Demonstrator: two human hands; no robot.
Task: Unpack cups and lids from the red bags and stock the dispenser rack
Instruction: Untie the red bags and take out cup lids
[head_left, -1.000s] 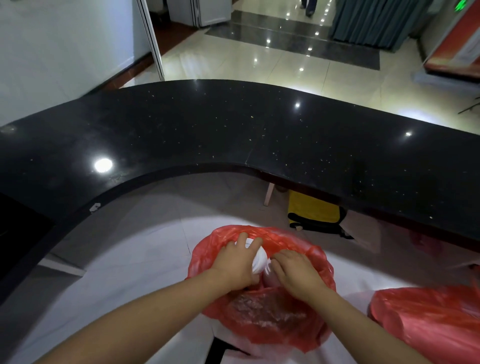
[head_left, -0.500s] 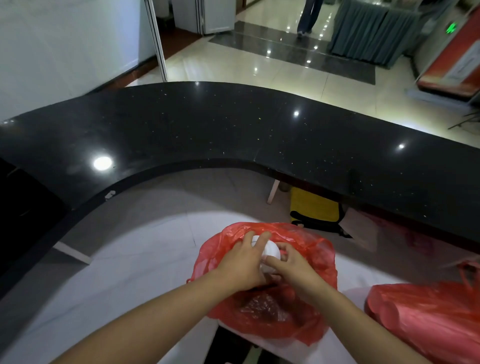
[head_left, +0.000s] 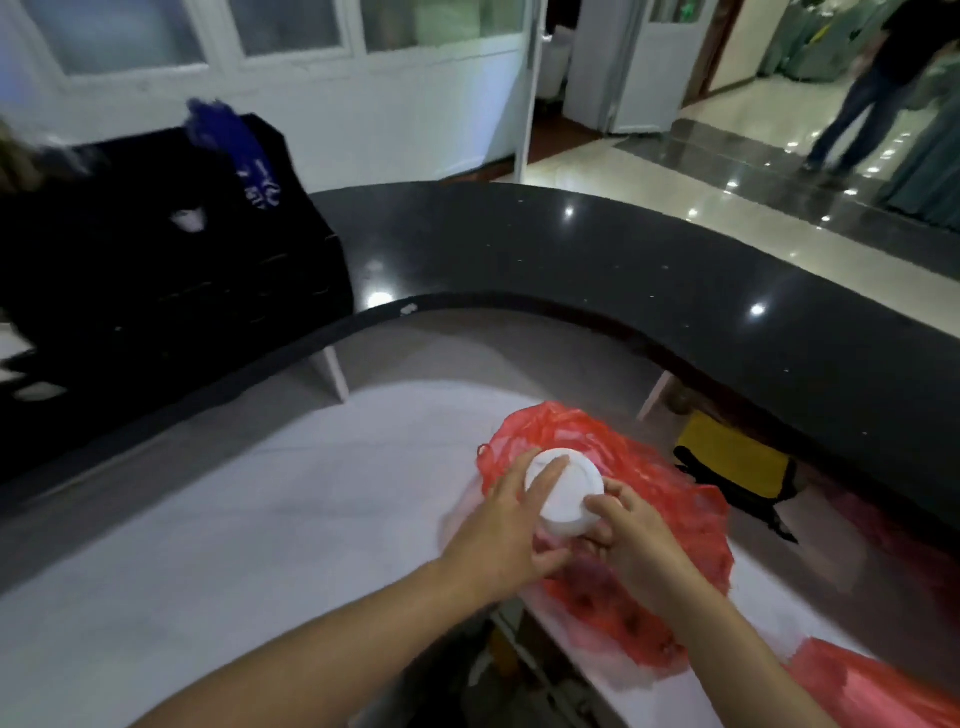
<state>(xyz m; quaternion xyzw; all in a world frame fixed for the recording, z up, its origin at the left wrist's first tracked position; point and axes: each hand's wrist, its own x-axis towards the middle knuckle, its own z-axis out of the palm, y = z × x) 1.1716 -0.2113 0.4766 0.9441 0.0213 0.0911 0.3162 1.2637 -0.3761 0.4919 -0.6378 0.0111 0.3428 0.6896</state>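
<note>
A stack of white lids (head_left: 569, 499) is lifted just above the open red bag (head_left: 670, 519) on the white lower desk (head_left: 260, 519). My left hand (head_left: 511, 530) grips the stack from the left, fingers over its top and thumb underneath. On the stack's right side my right hand (head_left: 631, 540) holds it with curled fingers. A second red bag (head_left: 872, 686) lies at the bottom right. The black dispenser rack (head_left: 156, 280) stands on the counter at the far left, blurred.
A curved black counter (head_left: 623, 270) rises behind the white desk. Under its right part sits a yellow and black bag (head_left: 737, 467). Something blue (head_left: 244, 150) rests on top of the rack. A person (head_left: 872, 88) stands on the shiny floor at the far right.
Both hands have raised the white lids out of the red bag. The view has swung left, bringing the black rack into sight.
</note>
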